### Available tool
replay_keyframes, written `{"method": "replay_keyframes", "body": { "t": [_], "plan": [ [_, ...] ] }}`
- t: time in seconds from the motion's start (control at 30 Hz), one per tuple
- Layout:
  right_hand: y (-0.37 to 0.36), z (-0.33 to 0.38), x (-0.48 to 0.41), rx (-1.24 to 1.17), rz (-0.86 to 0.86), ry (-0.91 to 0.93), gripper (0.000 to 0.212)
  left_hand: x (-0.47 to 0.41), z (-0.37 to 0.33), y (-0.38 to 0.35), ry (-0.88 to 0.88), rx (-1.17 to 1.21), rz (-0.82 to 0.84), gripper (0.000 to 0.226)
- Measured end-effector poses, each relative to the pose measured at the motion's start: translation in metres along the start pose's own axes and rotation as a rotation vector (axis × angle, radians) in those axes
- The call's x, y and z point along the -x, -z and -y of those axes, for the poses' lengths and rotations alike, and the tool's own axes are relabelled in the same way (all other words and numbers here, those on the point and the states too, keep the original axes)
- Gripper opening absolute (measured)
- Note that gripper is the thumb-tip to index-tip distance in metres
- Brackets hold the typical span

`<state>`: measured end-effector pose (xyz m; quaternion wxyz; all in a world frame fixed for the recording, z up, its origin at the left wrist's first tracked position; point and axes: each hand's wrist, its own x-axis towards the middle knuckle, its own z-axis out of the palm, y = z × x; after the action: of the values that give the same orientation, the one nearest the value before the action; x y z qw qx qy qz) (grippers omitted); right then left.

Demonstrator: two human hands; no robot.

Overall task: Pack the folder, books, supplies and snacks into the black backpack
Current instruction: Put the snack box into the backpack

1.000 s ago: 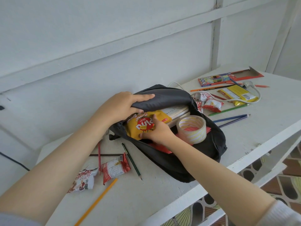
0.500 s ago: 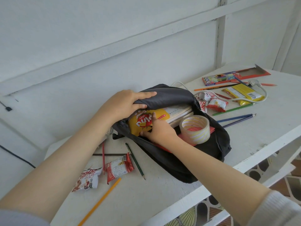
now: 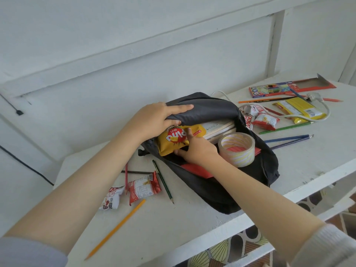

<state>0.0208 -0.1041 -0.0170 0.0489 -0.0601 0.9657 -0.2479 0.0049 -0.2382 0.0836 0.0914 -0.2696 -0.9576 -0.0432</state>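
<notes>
The black backpack (image 3: 221,189) lies open on the white bench (image 3: 173,228), with the left hand (image 3: 154,120) gripping its upper flap and holding it raised. Inside sit books (image 3: 217,128), a red folder (image 3: 194,168) under them and a roll of clear tape (image 3: 238,149) at the mouth. There is also a yellow snack bag (image 3: 173,139), glossy with a red logo, which the right hand (image 3: 198,149) seems to pinch by its near edge, its fingers partly hidden.
</notes>
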Motion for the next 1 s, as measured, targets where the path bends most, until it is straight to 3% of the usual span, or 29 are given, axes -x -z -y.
{"method": "replay_keyframes", "body": {
  "t": [0.13, 0.17, 0.4, 0.57, 0.67, 0.83, 1.0],
  "plan": [
    [0.015, 0.002, 0.032, 0.027, 0.041, 0.111, 0.043, 0.01, 0.003, -0.014, 0.032, -0.027, -0.023, 0.056],
    [0.018, 0.005, 0.043, 0.034, 0.068, 0.142, 0.04, 0.014, 0.004, -0.019, 0.04, -0.029, -0.039, 0.058],
    [0.037, 0.039, 0.107, -0.036, 0.152, 0.388, 0.047, 0.071, 0.002, -0.048, 0.067, 0.116, -0.226, 0.055],
    [0.021, 0.062, 0.108, -0.018, 0.101, 0.547, 0.04, 0.148, 0.012, -0.063, 0.307, 0.27, -0.404, 0.048],
    [0.003, 0.072, 0.102, 0.089, 0.003, 0.648, 0.029, 0.2, 0.019, -0.075, 0.495, 0.345, -0.387, 0.036],
    [-0.049, 0.079, 0.09, 0.387, -0.142, 0.858, 0.007, 0.269, 0.025, -0.113, 0.676, 0.268, -0.248, 0.025],
    [-0.092, 0.075, 0.076, 0.541, -0.174, 0.823, 0.034, 0.282, 0.015, -0.122, 0.755, 0.174, -0.378, 0.013]
  ]
}}
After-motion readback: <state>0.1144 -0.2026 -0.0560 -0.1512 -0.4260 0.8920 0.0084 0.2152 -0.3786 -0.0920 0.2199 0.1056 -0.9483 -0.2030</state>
